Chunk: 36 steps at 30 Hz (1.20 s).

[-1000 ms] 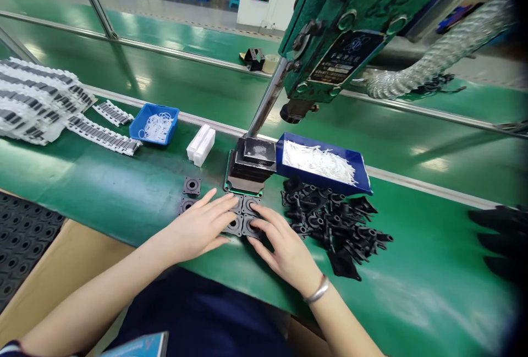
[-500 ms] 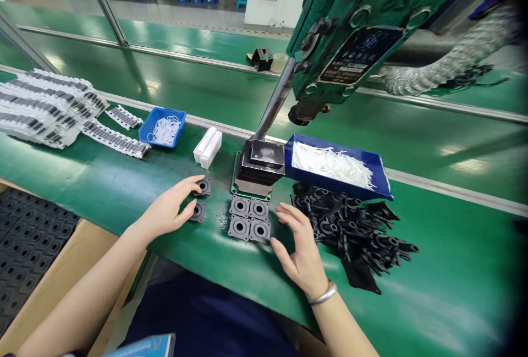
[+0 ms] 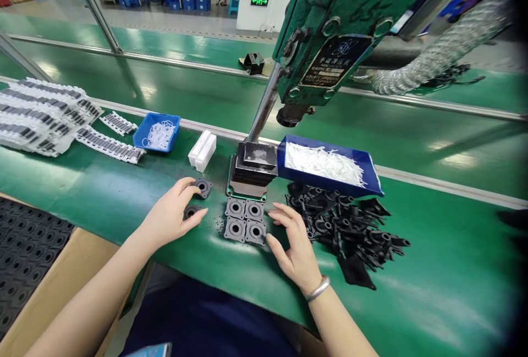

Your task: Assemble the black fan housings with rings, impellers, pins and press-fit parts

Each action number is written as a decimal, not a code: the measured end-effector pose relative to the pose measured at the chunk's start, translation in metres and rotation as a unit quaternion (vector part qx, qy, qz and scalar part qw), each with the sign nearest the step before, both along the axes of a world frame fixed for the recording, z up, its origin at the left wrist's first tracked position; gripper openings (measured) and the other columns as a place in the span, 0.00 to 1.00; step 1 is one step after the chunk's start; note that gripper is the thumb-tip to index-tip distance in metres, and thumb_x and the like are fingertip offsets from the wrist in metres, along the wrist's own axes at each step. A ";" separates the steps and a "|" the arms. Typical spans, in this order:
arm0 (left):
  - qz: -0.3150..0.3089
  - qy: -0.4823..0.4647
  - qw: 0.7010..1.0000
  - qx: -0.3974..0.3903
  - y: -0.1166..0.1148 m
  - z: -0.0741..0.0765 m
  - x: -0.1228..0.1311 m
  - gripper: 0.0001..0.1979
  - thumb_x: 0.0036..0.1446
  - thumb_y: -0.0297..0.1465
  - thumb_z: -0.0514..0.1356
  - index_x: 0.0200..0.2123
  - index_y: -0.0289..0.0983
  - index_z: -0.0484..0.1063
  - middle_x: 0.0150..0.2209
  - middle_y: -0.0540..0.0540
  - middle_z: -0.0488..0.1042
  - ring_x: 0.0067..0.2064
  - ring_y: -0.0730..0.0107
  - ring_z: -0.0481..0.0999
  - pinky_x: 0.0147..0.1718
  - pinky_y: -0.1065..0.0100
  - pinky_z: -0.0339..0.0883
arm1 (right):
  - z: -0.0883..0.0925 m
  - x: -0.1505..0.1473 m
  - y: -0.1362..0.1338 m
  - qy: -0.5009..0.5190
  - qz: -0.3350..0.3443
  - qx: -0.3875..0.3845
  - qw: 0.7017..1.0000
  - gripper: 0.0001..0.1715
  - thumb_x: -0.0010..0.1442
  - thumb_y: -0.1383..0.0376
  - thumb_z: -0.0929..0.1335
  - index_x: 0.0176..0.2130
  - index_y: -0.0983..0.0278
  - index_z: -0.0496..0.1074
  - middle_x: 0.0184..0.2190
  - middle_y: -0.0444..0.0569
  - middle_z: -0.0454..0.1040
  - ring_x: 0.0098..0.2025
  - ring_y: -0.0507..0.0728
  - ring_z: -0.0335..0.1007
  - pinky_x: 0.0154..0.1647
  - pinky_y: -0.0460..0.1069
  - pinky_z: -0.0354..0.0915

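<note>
Square black parts [image 3: 244, 223], four together, lie in a two-by-two grid before the stepped dark block [image 3: 256, 165] in my head view. My left hand [image 3: 167, 214] touches a fifth square [image 3: 203, 192]; I cannot tell whether it is pinched. That hand partly hides a sixth square [image 3: 189, 212]. My right hand [image 3: 297, 252] curves loosely, empty, just beside the grid.
</note>
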State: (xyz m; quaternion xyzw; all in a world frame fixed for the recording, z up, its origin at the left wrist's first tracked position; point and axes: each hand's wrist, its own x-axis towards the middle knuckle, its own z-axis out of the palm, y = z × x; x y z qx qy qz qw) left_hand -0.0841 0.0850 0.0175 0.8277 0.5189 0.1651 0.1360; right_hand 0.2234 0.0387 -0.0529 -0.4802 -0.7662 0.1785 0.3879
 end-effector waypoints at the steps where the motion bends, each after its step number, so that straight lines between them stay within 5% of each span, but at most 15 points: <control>1: -0.005 -0.001 1.000 -0.004 0.003 0.002 0.004 0.15 0.64 0.39 0.55 0.49 0.38 0.67 0.60 0.37 0.65 0.57 0.53 0.72 0.54 0.55 0.70 | 0.000 0.000 0.000 0.001 -0.002 -0.002 1.000 0.21 0.65 0.63 0.65 0.57 0.61 0.62 0.59 0.61 0.61 0.62 0.66 0.60 0.57 0.64 0.68; 12: -0.035 0.043 0.998 -0.015 0.009 0.007 0.026 0.11 0.60 0.36 0.59 0.43 0.38 0.65 0.65 0.36 0.60 0.55 0.52 0.73 0.51 0.52 0.70 | 0.001 0.002 0.001 0.021 0.000 -0.005 1.000 0.17 0.66 0.63 0.64 0.54 0.62 0.64 0.57 0.60 0.63 0.61 0.64 0.61 0.48 0.57 0.72; 22: -0.036 0.157 0.986 0.043 -0.011 0.006 0.034 0.14 0.60 0.33 0.59 0.49 0.36 0.68 0.44 0.39 0.69 0.43 0.53 0.72 0.42 0.53 0.69 | 0.005 0.002 0.001 0.017 -0.002 -0.008 1.000 0.15 0.66 0.63 0.64 0.53 0.61 0.64 0.57 0.61 0.63 0.59 0.64 0.64 0.43 0.56 0.73; 36: -0.068 0.175 0.977 0.099 -0.016 0.000 0.041 0.14 0.64 0.28 0.54 0.52 0.34 0.66 0.40 0.40 0.73 0.40 0.54 0.73 0.43 0.52 0.69 | 0.006 0.002 0.002 0.020 0.004 -0.009 1.000 0.15 0.66 0.63 0.64 0.53 0.61 0.64 0.56 0.60 0.64 0.59 0.64 0.64 0.42 0.55 0.73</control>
